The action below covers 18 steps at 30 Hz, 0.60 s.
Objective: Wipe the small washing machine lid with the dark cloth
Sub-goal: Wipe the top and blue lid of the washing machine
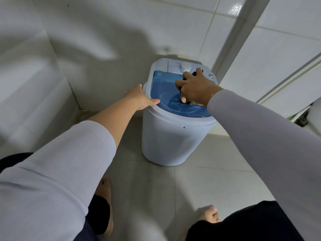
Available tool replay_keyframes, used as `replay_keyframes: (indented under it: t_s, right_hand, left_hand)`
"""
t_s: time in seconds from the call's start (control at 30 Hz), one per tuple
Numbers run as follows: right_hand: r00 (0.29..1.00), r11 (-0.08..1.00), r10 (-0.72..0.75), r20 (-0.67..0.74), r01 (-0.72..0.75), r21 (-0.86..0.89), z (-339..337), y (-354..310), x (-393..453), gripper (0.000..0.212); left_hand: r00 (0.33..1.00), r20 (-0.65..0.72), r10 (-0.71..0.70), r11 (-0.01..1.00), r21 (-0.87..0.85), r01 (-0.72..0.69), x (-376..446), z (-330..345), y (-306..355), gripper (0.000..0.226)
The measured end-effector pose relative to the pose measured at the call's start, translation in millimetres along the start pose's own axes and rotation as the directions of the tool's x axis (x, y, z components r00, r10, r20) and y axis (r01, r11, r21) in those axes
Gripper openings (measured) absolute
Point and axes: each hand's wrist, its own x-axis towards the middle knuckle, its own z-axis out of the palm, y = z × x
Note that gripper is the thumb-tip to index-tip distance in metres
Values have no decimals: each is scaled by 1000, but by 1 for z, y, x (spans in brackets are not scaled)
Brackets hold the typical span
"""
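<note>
Two hands reach down to a small white washing machine (172, 141) standing on a grey tiled floor (199, 185) in a white-tiled corner. At the left, the left hand (139, 98) grips the machine's rim, thumb lying on the edge of the blue translucent lid (165, 87). On the lid's right half, the right hand (195, 86) presses down with fingers curled over a dark cloth (184, 77), mostly hidden beneath it. Just behind sits a white dial (185, 67).
</note>
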Motion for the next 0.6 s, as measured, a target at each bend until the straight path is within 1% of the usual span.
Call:
replay_keyframes:
  t_s: [0.07, 0.17, 0.27, 0.37, 0.5, 0.6]
  right_hand:
    - [1000, 1000, 9, 30, -9, -10, -2, 1, -1, 32]
    - [995, 999, -17, 96, 13, 40, -13, -4, 13, 35]
    - [993, 992, -15, 120, -1, 130, -16, -8, 17, 36]
    - [994, 967, 12, 106, -38, 253, -12, -11, 17, 36]
    - [991, 855, 109, 80, -135, 501, -4, -8, 14, 34]
    - [981, 764, 170, 95, -192, 616, 2, -9, 13, 34]
  left_hand:
    - [1000, -2, 10, 1000, 3, -10, 0, 2, 3, 96]
    - [1000, 10, 4, 1000, -5, -4, 7, -4, -5, 95]
    - [1000, 16, -1, 1000, 7, 1, 8, -3, -8, 95]
    - [1000, 21, 0, 1000, 9, 0, 8, -3, -9, 97]
    - [1000, 27, 14, 1000, 21, -15, 9, -2, -7, 97]
    - [999, 28, 24, 999, 29, -25, 9, -2, -7, 95]
